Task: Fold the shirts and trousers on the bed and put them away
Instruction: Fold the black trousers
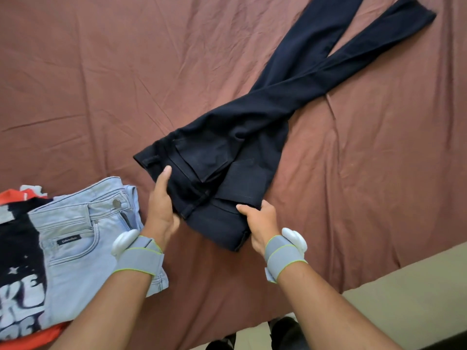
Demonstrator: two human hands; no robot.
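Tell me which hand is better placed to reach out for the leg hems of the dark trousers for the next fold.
Probably the right hand. The dark trousers run diagonally away to the upper right, so the leg hems lie on its side. The left hand, gripping the waistband, could stay as anchor.

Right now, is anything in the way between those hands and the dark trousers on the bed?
Nothing visible is. Both hands already hold the dark trousers at the waist end: the left hand grips one side, the right hand pinches the other. The folded light jeans lie off to the left, apart.
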